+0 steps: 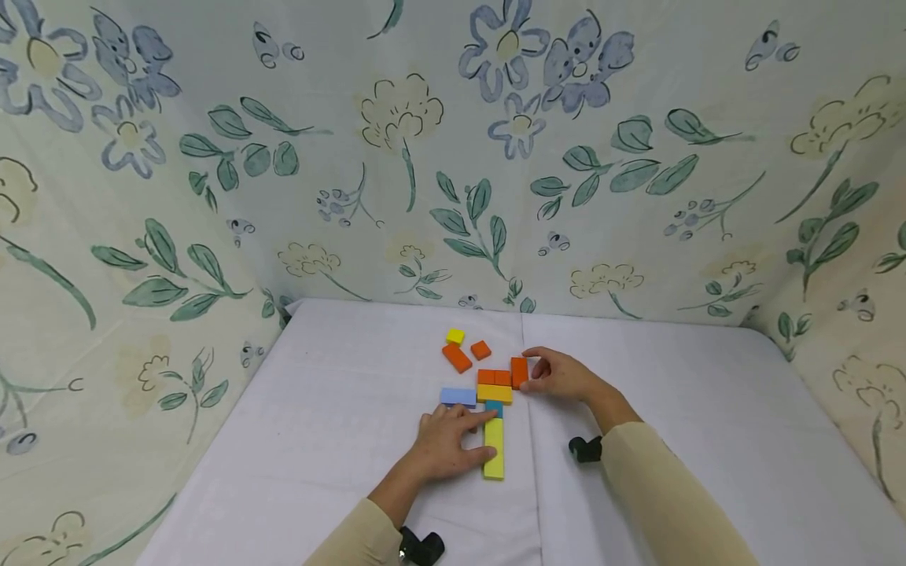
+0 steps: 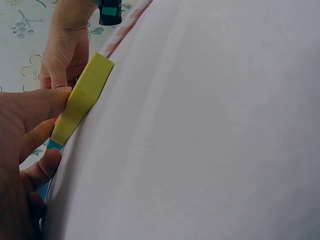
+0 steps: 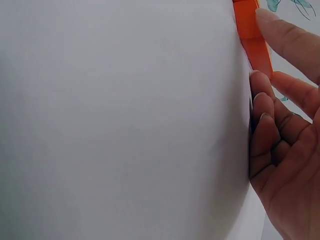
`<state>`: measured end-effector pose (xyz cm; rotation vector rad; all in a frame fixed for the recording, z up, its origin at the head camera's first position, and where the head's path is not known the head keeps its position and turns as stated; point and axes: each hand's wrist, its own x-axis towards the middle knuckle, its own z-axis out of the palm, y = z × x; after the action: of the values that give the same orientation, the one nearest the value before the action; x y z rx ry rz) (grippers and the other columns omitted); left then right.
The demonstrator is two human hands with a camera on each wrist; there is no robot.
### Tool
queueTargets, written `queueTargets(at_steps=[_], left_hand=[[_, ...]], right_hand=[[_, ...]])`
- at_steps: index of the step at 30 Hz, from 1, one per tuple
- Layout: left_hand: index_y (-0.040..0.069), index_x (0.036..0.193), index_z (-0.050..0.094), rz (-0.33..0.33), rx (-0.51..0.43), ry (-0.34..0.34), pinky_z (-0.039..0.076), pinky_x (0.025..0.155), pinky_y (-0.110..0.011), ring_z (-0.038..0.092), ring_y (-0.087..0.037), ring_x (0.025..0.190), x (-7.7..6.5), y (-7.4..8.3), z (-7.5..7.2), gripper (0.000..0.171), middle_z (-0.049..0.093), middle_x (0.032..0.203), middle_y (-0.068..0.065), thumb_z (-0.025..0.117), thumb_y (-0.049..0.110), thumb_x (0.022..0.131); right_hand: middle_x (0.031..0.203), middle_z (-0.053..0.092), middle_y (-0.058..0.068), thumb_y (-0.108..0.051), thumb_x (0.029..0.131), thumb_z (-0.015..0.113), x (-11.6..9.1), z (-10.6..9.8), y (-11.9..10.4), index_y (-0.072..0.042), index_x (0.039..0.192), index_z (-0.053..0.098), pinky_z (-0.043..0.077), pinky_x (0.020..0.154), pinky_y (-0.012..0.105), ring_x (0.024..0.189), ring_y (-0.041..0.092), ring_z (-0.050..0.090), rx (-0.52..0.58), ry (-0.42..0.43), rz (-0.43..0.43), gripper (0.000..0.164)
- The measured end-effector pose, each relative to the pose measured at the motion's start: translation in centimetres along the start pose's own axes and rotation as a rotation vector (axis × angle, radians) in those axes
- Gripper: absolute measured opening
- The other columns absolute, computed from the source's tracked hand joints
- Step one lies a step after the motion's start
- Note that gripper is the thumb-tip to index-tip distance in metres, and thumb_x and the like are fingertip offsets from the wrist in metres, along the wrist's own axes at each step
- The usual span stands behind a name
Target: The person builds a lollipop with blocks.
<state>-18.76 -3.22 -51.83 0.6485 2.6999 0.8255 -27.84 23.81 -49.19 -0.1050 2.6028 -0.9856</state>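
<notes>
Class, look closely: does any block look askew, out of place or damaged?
Nothing looks damaged. Near the far yellow block, an oblong orange block and a small orange block lie askew, unlike the squared-up amber block; perhaps simply unused pieces.

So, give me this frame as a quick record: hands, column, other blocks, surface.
left hand: index finger on teal block, thumb on long yellow block
right hand: pinches red-orange block, right of two orange blocks
column, far to near: two orange blocks side by side, amber block, teal block, long yellow block
left of amber: blue block
beyond column: small yellow block, orange oblong block, small orange block
surface: white cloth
</notes>
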Motion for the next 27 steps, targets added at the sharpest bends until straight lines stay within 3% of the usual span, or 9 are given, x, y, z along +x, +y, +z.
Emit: queueTargets(at_steps=[12, 27], left_hand=[[0.049, 0.145, 0.052, 0.002, 0.003, -0.002, 0.028, 0.079, -0.035, 0.043, -0.009, 0.096, -0.03, 0.00, 0.04, 0.059, 0.056, 0.104, 0.012, 0.067, 0.059, 0.090], [0.048, 0.146, 0.052, -0.001, -0.007, -0.016, 0.027, 0.079, -0.034, 0.043, -0.009, 0.096, -0.13, 0.19, -0.16, 0.059, 0.055, 0.105, 0.012, 0.066, 0.059, 0.090]], right_hand=[[0.101, 0.060, 0.005, -0.043, 0.083, 0.084, 0.25, 0.46, 0.38, -0.021, 0.144, 0.056, 0.049, 0.080, 0.032, 0.092, 0.021, 0.055, -0.002, 0.037, 0.010, 0.070], [0.099, 0.059, 0.006, -0.040, 0.088, 0.080, -0.11, 0.34, -0.46, -0.023, 0.142, 0.059, 0.048, 0.077, 0.032, 0.090, 0.022, 0.054, -0.050, 0.026, 0.028, 0.061]])
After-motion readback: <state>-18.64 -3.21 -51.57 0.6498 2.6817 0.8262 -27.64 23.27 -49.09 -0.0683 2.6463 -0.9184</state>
